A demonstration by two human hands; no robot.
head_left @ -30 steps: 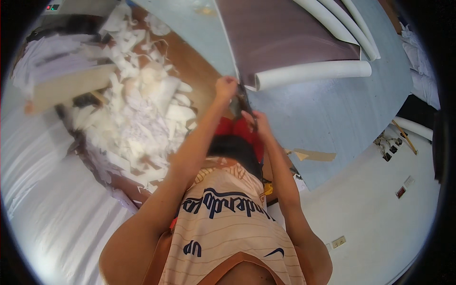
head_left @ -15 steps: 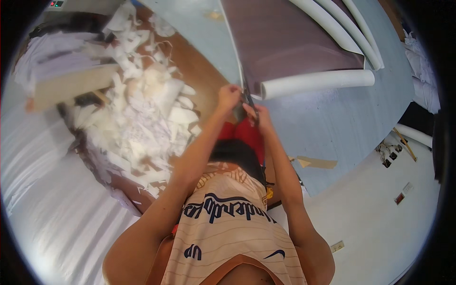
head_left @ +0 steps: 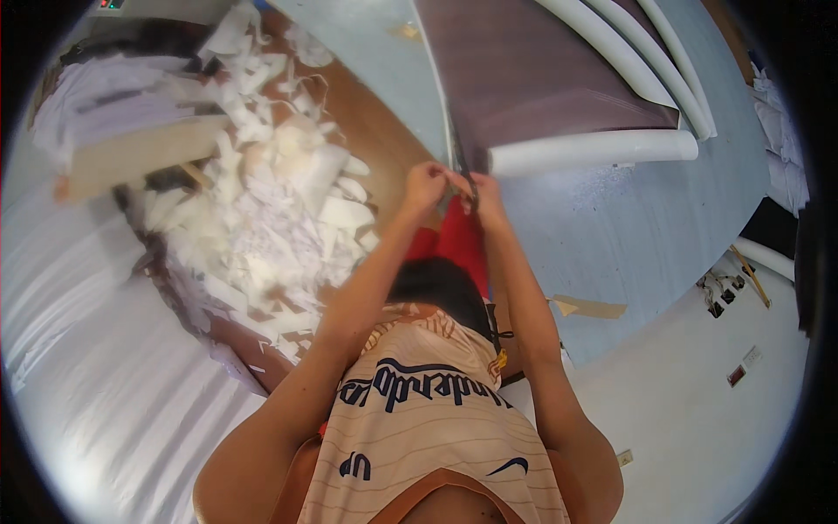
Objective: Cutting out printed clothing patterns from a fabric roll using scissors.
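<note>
My left hand has its fingers pinched near the white edge of a dark brown sheet on the light blue table; what it holds is too small to make out. Just right of it, my right hand grips dark scissors, which point away from me toward the sheet's corner. The sheet's near side is curled into a white roll, to the right of the scissors.
A large heap of white scraps covers brown board on the left, beside white cloth and a beige strip. More white rolls lie at the top right. A tan piece lies on the table's near part.
Both hands and the scissors have shifted slightly right in the view. The sheet, rolls and scrap heap also appear a little further right, as the view has moved.
</note>
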